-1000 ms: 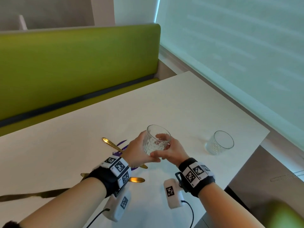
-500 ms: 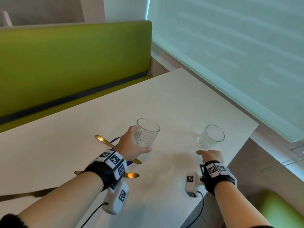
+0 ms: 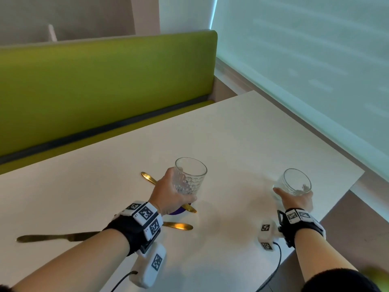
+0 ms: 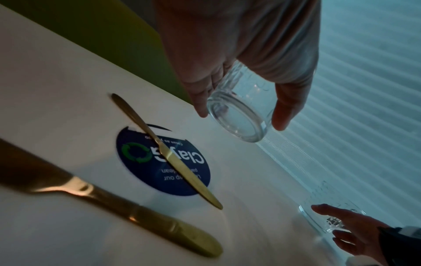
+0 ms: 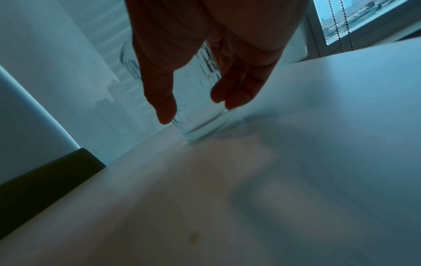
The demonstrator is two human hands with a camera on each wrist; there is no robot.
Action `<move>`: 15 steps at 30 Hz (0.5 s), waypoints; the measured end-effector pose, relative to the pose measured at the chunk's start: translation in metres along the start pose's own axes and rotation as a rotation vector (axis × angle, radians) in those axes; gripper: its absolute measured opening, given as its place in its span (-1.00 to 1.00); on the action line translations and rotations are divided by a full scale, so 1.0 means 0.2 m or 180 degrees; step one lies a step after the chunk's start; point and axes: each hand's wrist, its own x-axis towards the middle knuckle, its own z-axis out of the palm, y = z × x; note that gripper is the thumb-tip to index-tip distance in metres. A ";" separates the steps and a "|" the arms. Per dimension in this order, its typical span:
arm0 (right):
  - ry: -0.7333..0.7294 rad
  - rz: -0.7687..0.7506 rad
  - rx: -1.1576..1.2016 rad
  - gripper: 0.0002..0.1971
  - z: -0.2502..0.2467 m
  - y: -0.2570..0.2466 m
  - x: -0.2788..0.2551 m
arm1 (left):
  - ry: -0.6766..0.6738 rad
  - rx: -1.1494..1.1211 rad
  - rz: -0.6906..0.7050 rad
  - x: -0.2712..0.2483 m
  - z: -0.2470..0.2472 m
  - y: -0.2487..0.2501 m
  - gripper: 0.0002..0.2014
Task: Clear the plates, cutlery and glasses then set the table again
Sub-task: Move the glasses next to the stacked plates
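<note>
Soft daylight through the blind [image 3: 305, 66] at upper right brightens the head view; both wrist views are dim, blue-tinged and motion-blurred, with faint shadows across the surface [image 3: 242, 133].

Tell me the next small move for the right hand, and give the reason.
Probably close the right hand fully round the second glass and lift it. The left hand already holds the patterned glass off the table, while in the right wrist view the second glass's base sits on the table, thumb and fingers either side.
</note>
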 end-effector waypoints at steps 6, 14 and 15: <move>-0.0120 -0.0200 -0.0010 -0.23 0.01 0.01 -0.17 | 0.0086 -0.0134 -0.0050 -0.11 -0.12 -0.05 -0.21; -0.0724 -0.0708 0.0010 -0.28 0.07 -0.05 -0.77 | 0.0236 -0.0150 0.0168 -0.43 -0.34 -0.12 -0.31; -0.0792 -0.0781 0.0024 -0.29 0.07 -0.05 -0.87 | 0.0267 -0.0149 0.0202 -0.49 -0.38 -0.13 -0.32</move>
